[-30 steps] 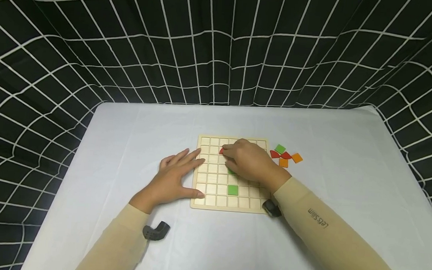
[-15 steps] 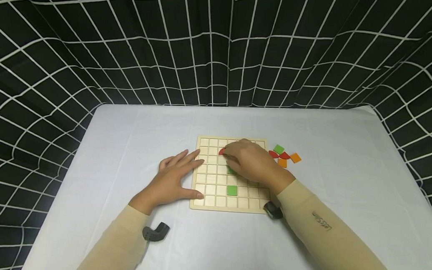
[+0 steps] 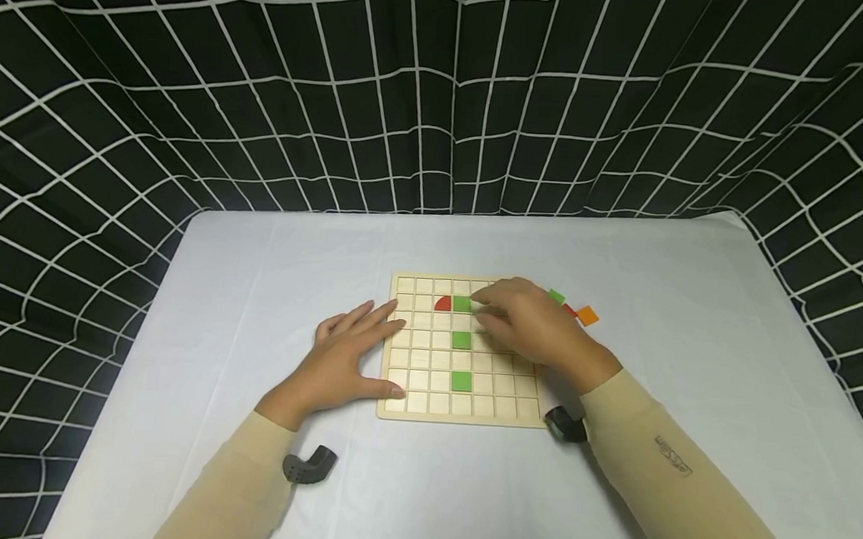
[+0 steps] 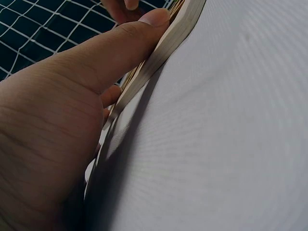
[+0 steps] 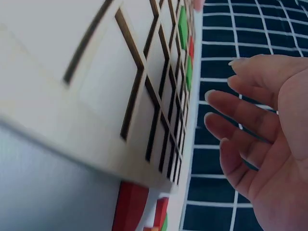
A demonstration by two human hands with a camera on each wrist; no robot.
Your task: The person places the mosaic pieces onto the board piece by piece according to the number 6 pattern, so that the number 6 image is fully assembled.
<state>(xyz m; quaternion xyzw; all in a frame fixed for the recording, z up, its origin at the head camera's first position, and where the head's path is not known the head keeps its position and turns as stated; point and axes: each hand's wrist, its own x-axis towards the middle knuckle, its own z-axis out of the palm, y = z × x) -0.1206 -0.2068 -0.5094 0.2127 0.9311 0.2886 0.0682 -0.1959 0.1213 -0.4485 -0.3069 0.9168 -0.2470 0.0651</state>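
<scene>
A square wooden grid board lies on the white-covered table. On it are a red quarter-circle piece, a green square tile right beside it, and two more green tiles, a middle tile and a lower tile, in the same column. My left hand spreads across the board's left edge, thumb and fingertips resting on it. Above the board's upper right part is my right hand, just right of the top green tile. Its fingers are loosely bent, with nothing between them in the right wrist view.
Loose pieces lie off the board's right side: a green tile, an orange tile and a red piece, partly behind my right hand. A black grid-patterned curtain stands behind the table.
My right hand has drawn away to the right from the red piece, uncovering the green tile beside it and the middle green tile. My left hand has stayed on the board's edge.
</scene>
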